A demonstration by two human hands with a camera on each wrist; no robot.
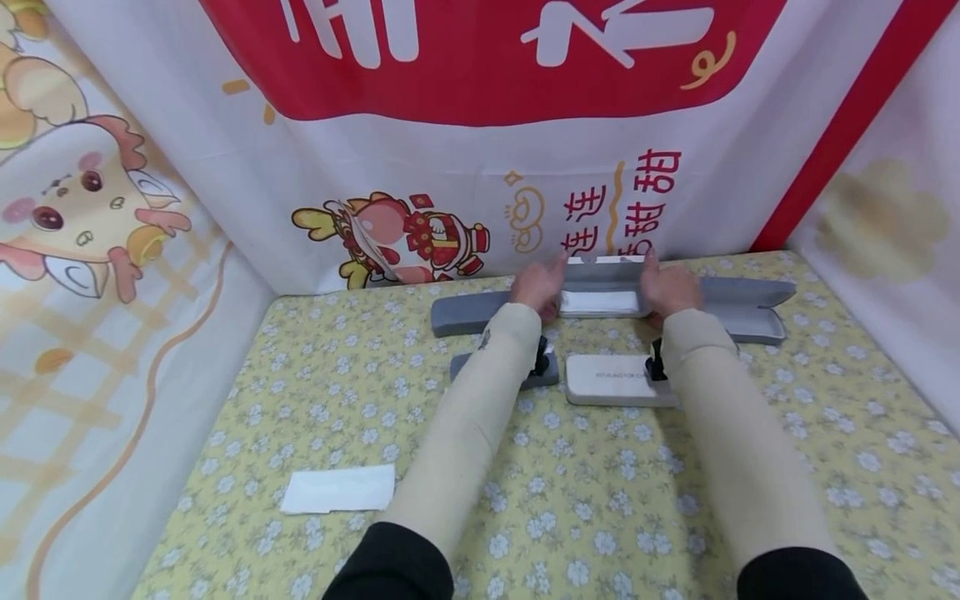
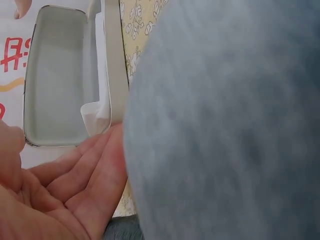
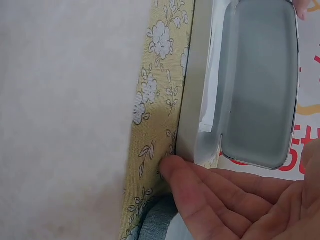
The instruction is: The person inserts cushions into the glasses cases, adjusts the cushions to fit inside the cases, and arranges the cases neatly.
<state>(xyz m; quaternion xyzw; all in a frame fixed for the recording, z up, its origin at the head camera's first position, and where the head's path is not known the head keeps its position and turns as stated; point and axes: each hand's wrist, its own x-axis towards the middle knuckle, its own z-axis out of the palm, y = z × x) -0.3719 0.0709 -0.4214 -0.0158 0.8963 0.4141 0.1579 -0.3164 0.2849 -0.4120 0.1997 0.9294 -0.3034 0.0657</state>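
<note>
Against the back wall stands a light grey eyeglass case [image 1: 600,272], its lid raised, with a folded white cloth [image 1: 598,302] inside. My left hand [image 1: 538,290] is at its left end, fingers extended with their tips touching the case's end [image 2: 116,95]. At the opposite end is my right hand [image 1: 671,290]; its extended fingers [image 3: 225,187] touch the end of the case base [image 3: 187,135]. Both thumbs point up beside the raised lid [image 3: 262,85]. One corner of the cloth [image 2: 95,115] hangs loose inside, near the left fingers.
A closed grey case [image 1: 465,315] lies left of the hands, an open grey case [image 1: 750,321] to the right. Nearer, partly under the forearms, are a dark grey case [image 1: 547,372] and a white case [image 1: 611,375]. A white folded sheet [image 1: 339,489] lies front left.
</note>
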